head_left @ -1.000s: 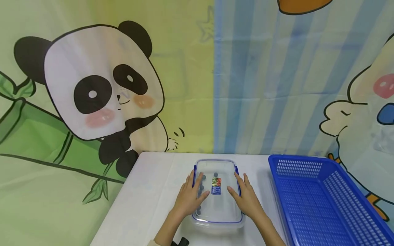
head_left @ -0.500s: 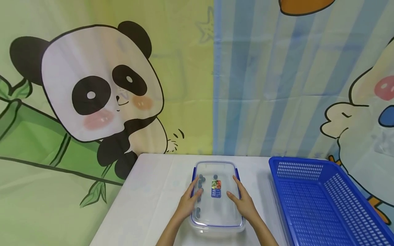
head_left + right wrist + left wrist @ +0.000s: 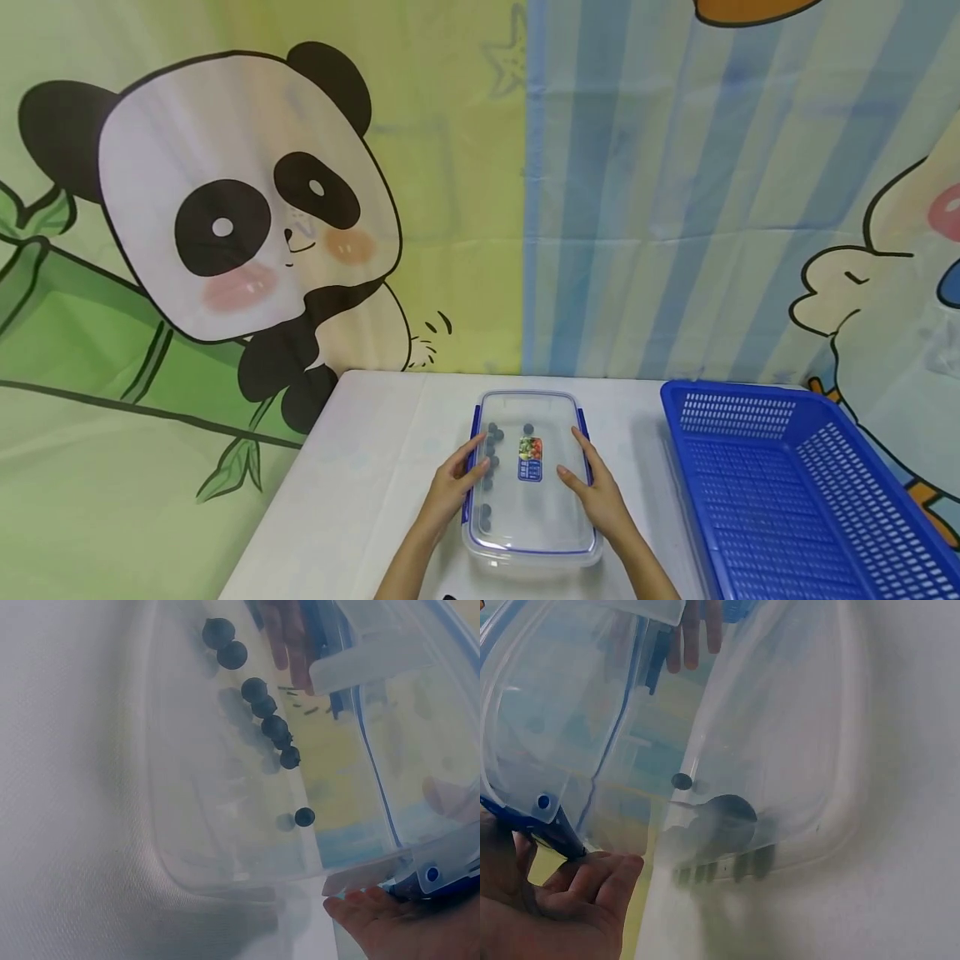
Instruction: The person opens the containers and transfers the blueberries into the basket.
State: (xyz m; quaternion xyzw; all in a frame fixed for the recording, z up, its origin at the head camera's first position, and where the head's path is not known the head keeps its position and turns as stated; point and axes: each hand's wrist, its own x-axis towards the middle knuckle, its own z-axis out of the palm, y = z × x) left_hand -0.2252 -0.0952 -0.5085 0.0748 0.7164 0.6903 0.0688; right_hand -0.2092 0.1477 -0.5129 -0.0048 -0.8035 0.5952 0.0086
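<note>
A clear plastic food container (image 3: 543,521) with a blue-sealed lid stands on the white table, a fruit-printed label (image 3: 530,460) on its lid. Through the plastic I see several blueberries (image 3: 274,726), most lined along the left side. My left hand (image 3: 444,492) grips the left side, thumb over the lid's edge and fingers bent at the blue-edged side latch (image 3: 562,838). Opposite it, my right hand (image 3: 606,504) holds the right side, thumb over the lid and fingertips at the other latch (image 3: 431,883). Parts of both hands are hidden behind the latches.
A large blue mesh basket (image 3: 750,492) stands to the right of the container. Behind the white tabletop (image 3: 390,442) hangs a printed curtain (image 3: 450,250) with a panda. A small dark object (image 3: 449,597) shows at the bottom edge.
My hands have gone from spread over the lid to its two sides, the left one moving outward. Some blueberries along the left side have shifted a little.
</note>
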